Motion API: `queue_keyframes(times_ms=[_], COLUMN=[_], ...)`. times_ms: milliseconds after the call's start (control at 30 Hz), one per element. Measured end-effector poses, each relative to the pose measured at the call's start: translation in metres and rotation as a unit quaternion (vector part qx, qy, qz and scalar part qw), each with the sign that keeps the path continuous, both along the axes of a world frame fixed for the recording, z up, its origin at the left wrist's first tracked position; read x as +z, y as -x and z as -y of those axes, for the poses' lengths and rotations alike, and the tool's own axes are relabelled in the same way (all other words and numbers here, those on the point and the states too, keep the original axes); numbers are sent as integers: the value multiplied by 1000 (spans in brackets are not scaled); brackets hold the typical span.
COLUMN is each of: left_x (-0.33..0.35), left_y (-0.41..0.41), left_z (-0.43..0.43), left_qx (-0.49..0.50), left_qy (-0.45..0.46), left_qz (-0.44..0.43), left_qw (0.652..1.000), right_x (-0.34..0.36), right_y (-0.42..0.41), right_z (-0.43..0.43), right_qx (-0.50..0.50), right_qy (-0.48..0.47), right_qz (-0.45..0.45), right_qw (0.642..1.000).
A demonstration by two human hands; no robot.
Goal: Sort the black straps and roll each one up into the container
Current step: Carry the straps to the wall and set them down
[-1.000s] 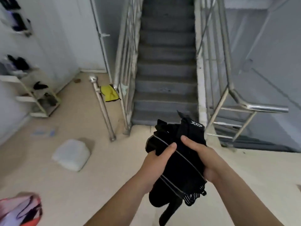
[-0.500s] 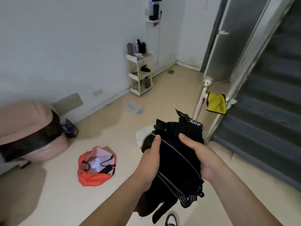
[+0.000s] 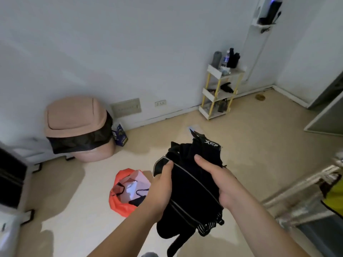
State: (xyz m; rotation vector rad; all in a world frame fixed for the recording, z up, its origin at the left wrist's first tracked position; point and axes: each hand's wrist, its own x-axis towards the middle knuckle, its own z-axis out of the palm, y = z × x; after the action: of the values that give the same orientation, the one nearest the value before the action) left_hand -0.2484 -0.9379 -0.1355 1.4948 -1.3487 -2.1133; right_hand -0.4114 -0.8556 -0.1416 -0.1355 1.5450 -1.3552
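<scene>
A bundle of black straps and fabric with grey piping and a white logo hangs in front of me, held in both hands. My left hand grips its left side with the thumb on top. Curled under the bundle's right side, my right hand has its thumb pressed on the fabric. Loose ends dangle below. An orange bag, open at the top with white and black items inside, lies on the floor just left of my left hand.
A pink swing-lid bin with a black liner stands by the wall at left. A small white and yellow shelf rack with bottles is at the back right. A metal railing with a yellow cloth is at right.
My view has swung left from the staircase to the wall with the bin. The orange bag now lies closer to my hands. Both hands keep the same hold on the bundle.
</scene>
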Motion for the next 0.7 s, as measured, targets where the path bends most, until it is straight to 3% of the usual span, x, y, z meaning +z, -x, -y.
queue_keyframes(times_ms=[200, 400, 700], left_x=[-20, -27, -25], left_y=[47, 96, 146], left_z=[135, 272, 431], left_qx=[23, 42, 82], left_qy=[70, 106, 112], left_qz=[45, 0, -38], left_qw=[996, 993, 990], right_x=[-7, 8, 1], right_y=[51, 99, 156], right_z=[144, 281, 452], right_qx=[31, 22, 60], right_qy=[-34, -31, -7], right_qz=[6, -35, -25], right_qw=[999, 999, 998])
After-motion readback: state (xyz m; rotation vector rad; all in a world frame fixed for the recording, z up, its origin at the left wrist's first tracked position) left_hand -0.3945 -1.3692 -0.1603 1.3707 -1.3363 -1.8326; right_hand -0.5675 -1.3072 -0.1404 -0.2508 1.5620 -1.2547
